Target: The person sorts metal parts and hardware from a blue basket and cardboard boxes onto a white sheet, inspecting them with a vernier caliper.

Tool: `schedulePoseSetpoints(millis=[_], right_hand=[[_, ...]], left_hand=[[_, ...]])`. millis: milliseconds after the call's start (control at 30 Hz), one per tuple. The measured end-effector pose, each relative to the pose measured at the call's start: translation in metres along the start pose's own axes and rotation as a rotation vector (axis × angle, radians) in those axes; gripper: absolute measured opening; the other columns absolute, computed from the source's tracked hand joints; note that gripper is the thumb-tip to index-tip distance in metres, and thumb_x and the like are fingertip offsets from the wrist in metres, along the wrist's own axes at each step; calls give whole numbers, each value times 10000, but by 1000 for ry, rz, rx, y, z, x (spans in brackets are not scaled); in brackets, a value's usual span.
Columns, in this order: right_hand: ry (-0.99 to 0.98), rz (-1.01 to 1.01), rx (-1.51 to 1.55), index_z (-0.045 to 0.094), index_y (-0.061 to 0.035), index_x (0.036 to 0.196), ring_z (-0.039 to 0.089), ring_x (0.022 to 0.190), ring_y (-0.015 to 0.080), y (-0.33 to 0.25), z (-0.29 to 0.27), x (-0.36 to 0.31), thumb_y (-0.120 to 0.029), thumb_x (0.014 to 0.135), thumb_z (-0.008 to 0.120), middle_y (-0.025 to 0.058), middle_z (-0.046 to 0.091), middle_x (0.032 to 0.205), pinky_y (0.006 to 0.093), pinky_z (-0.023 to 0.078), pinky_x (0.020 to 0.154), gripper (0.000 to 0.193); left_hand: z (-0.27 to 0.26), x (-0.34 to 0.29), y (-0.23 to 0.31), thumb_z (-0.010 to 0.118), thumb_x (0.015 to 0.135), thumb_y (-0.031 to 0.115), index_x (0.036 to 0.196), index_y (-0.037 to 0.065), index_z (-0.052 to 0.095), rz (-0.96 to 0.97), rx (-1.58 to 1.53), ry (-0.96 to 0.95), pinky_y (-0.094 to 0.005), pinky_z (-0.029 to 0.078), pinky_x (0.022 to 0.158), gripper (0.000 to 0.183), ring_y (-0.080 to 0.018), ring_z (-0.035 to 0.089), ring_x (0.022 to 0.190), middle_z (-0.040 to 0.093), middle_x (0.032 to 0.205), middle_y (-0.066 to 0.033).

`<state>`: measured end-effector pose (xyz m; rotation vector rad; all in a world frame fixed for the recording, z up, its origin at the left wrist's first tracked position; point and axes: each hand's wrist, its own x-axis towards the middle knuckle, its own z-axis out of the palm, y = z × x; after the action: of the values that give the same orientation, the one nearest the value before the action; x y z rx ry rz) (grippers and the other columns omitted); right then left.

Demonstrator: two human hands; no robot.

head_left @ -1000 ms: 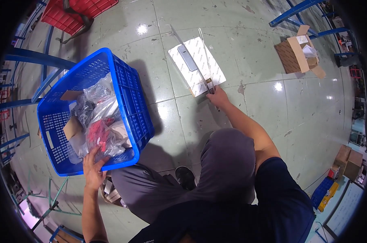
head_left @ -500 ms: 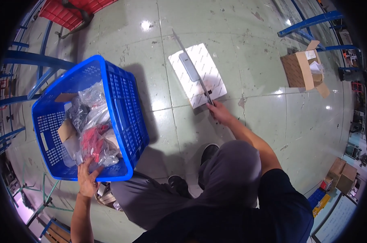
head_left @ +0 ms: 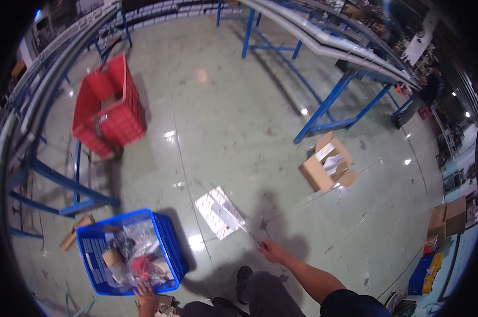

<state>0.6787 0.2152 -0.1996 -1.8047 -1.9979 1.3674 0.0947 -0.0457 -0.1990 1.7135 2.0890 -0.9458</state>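
My right hand (head_left: 273, 252) is closed around the near end of a long, thin, dark strip (head_left: 252, 235). The strip slants away over a white box (head_left: 221, 230) on the floor, blurred in this view. At the near rim of a blue plastic crate (head_left: 171, 259), my left hand (head_left: 145, 297) reaches in with its fingers apart, by the clear plastic bags. Crumpled clear bags (head_left: 144, 238) fill the crate, one with something red (head_left: 142, 265) inside, beside a brown cardboard piece (head_left: 111, 258).
A red crate (head_left: 112, 124) stands far left. An opened cardboard box (head_left: 318, 174) sits at the right near a blue-legged bench (head_left: 323, 108). A person (head_left: 429, 90) is at the far right. Cardboard boxes (head_left: 450, 219) and a yellow bin (head_left: 433, 272) line the right side.
The view has tilted up and away, so the red crate, benches and a person now show. My right hand still holds the strip; my left hand stays at the blue crate's rim.
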Motion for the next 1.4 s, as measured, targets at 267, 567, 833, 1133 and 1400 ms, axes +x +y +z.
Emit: schedulePoseSetpoints(millis=[267,567,833,1133,1400], right_hand=[[-180,122,147,617,-45,1075,634,776,244,-222,-193,-259,-509,1096,572,111,618,793,444,519,716,466],[-421,232,801,707,-97,1078,542,611,105,-342,-349,-342,-546,1120,436,3,608,729,282,398,532,526],[-430,130,860,708,18,1147,750,874,209,-342,-473,-237,-403,1150,459,139,763,942,328,592,791,489],[-481,2,659,696,60,1229,767,947,250,-388,-573,-91,-316,1152,447,165,781,1022,389,602,894,457],[-307,-548,-307,643,-123,1088,693,773,463,-494,-608,90,-373,1047,623,188,697,767,603,514,688,254]], left_hand=[[-398,-154,188,480,1111,570,1701,69,182,500,-2258,-660,-527,401,1215,830,-355,447,1517,380,1703,-164],[-701,-250,164,599,1112,245,1563,22,405,691,-2222,-804,-464,653,967,539,-396,645,1333,529,1573,-216],[-811,-175,218,586,1116,213,1536,6,431,665,-2293,-674,-469,655,975,492,-400,666,1297,543,1556,-221],[-880,-85,220,654,1081,206,1235,86,575,427,-2579,-463,-492,675,917,210,-357,698,1233,642,1235,-107],[-914,47,159,636,1094,228,1230,65,567,120,-2820,-237,-561,679,887,223,-348,728,1146,667,1135,-103]])
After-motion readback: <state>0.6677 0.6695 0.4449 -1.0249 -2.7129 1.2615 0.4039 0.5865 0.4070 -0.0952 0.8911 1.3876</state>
